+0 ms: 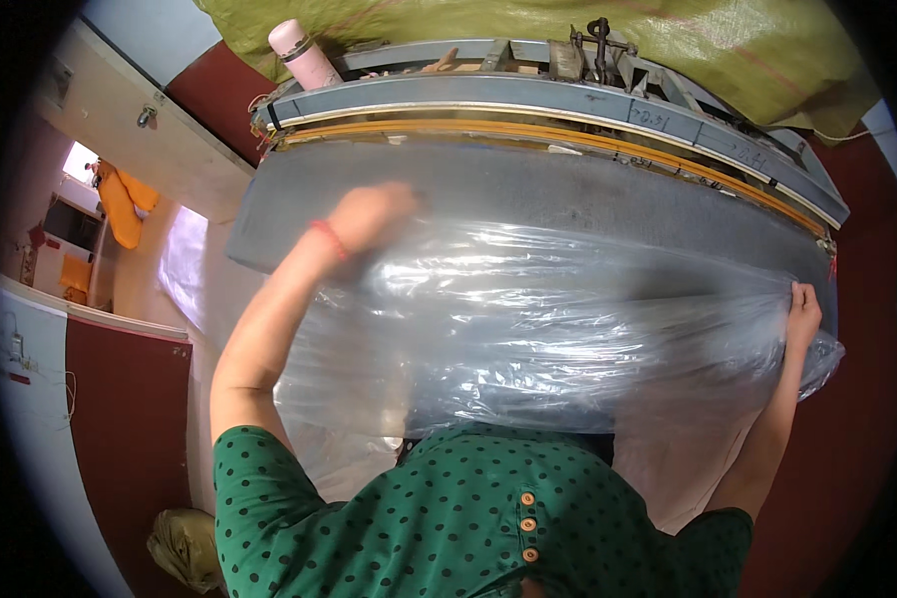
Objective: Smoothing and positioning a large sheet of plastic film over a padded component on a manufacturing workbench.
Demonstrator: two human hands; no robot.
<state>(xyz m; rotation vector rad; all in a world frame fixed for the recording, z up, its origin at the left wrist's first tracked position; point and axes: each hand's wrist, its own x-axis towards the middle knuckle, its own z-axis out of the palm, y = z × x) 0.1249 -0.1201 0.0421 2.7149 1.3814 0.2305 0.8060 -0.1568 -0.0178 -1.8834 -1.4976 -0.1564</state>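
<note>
A wide sheet of clear plastic film (528, 329) stretches in front of me, wrinkled and shiny, its lower part draped toward my body. Its far edge lies over a grey padded table surface (588, 184). At the right end of that edge, my right hand (804, 317) pinches the film, with a loose bunch of it hanging beyond the fingers. My left hand (369, 217), a red band at its wrist, is over the film's far left corner near the grey surface. Motion smears its fingers, so their grip on the film cannot be made out.
Behind the grey surface runs a long metal frame (558, 92) with orange strips (468, 128) and a dark clamp (600, 50). A pink bottle (305, 56) stands at its left end. Yellow-green woven sacking (757, 50) hangs behind. An open door (149, 100) is at left, a bag (184, 548) below.
</note>
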